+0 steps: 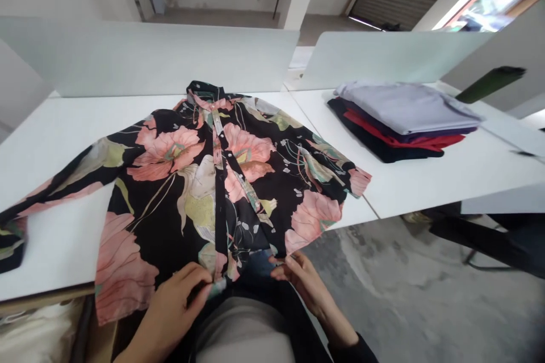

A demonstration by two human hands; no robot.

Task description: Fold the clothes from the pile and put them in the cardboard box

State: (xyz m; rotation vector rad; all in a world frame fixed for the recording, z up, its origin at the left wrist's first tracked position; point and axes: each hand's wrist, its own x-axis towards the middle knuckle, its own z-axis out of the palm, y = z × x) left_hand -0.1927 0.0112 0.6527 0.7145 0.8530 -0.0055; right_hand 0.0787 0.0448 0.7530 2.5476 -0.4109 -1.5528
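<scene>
Presently, a black floral shirt (pixel 204 181) is spread front-up on the white worktop (pixel 63 125), with its collar at the far side and its hem hung over the near edge. The hem just left of the shirt's button placket is pinched by the left hand (pixel 170 306), fingers closed on the cloth. The hem right of the placket is gripped by the right hand (pixel 302 278) between curled fingertips. A stack of folded clothes (pixel 404 119) is seen well to the shirt's right.
</scene>
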